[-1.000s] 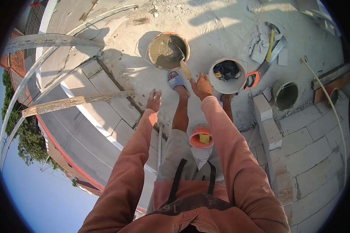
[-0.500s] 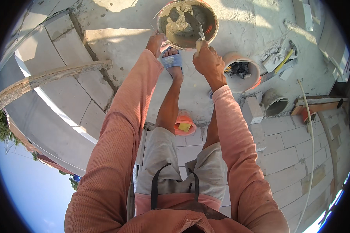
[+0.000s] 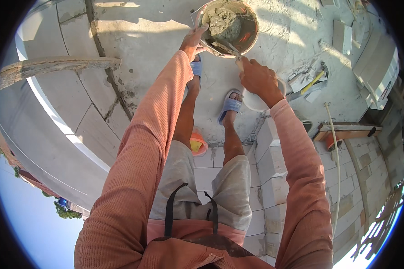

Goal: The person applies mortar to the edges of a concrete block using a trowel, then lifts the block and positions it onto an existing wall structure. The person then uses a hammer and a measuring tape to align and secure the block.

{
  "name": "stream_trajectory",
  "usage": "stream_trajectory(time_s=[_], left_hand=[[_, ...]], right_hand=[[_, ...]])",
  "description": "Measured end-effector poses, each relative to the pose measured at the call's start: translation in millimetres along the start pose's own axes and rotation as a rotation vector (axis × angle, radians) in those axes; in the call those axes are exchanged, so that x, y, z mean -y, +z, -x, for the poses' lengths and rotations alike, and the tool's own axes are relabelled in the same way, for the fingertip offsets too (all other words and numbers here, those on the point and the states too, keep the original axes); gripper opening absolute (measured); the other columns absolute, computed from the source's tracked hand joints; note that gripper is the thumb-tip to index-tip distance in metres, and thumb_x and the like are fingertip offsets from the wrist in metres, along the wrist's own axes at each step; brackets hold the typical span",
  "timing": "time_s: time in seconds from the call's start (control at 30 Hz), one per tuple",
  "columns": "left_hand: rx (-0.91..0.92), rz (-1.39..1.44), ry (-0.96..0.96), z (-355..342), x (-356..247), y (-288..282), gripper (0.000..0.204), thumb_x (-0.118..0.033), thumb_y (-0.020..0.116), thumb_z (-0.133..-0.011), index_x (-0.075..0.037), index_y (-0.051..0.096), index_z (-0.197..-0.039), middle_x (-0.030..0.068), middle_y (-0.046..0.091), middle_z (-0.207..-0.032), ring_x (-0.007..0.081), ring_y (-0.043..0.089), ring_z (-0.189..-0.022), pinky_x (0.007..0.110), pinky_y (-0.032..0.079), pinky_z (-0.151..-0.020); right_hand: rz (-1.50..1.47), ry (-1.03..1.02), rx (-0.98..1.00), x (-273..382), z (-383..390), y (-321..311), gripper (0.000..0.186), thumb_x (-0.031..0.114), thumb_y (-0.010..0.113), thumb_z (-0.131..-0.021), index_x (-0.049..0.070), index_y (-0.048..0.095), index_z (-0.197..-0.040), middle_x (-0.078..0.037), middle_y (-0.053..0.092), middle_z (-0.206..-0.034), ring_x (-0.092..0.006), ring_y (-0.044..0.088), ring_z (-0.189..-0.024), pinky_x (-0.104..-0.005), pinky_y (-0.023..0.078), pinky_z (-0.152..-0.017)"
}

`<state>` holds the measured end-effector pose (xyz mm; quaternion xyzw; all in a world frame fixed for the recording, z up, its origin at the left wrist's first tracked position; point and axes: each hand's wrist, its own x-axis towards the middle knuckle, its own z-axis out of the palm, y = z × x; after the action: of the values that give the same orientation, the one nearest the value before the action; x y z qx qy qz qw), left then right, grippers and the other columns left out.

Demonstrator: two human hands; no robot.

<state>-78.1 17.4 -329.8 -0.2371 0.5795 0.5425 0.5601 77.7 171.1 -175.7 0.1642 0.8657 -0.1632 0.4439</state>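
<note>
A round bucket [image 3: 256,33] stands at the top of the view, holding wet grey mortar [image 3: 221,20] heaped toward its left and far side. My left hand [image 3: 194,41] grips the bucket's left rim, thumb over the edge. In my right hand [image 3: 260,80] is the pale handle of a trowel [image 3: 239,64], closed in my fingers. Its blade reaches over the near rim into the bucket, low against the near inner wall, partly coated with mortar. My feet, in blue slippers [image 3: 231,106], are just below the bucket.
A pale bucket [image 3: 256,102] sits partly hidden under my right forearm. To its right lie a yellow-handled hammer [image 3: 314,83] and block scraps. A small orange bucket [image 3: 199,145] is between my legs. Pale blocks [image 3: 269,143] rise at right; a wooden plank [image 3: 54,66] juts in at left.
The trowel blade has gone from the middle of the mortar to the near wall. My left hand has come up onto the rim. Bucket and right hand appear farther right; my right slipper now shows.
</note>
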Motion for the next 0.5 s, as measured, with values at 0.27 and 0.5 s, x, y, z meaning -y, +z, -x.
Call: stream_trajectory(time_s=[0.27, 0.5], left_hand=[[-0.347, -0.149, 0.387, 37.2, 38.4, -27.8, 0.069, -0.052, 0.066, -0.095, 0.004, 0.059, -0.133, 0.0134, 0.069, -0.114, 0.0211, 0.068, -0.096, 0.033, 0.057, -0.083], [-0.419, 0.038, 0.335, 269.5, 44.6, 0.3, 0.07, -0.051, 0.056, -0.102, 0.003, 0.048, -0.145, 0.0125, 0.063, -0.129, 0.0167, 0.055, -0.114, 0.031, 0.045, -0.1]], right_hand=[[-0.586, 0.019, 0.146, -48.0, 34.1, -5.4, 0.054, 0.026, 0.061, -0.087, 0.009, 0.045, -0.136, -0.028, 0.066, -0.12, -0.0457, 0.062, -0.114, -0.0496, 0.048, -0.095], [-0.124, -0.232, -0.079, 18.7, 84.2, -44.5, 0.041, 0.039, 0.055, -0.1, 0.005, 0.057, -0.123, -0.019, 0.067, -0.113, -0.0403, 0.069, -0.098, -0.0513, 0.056, -0.083]])
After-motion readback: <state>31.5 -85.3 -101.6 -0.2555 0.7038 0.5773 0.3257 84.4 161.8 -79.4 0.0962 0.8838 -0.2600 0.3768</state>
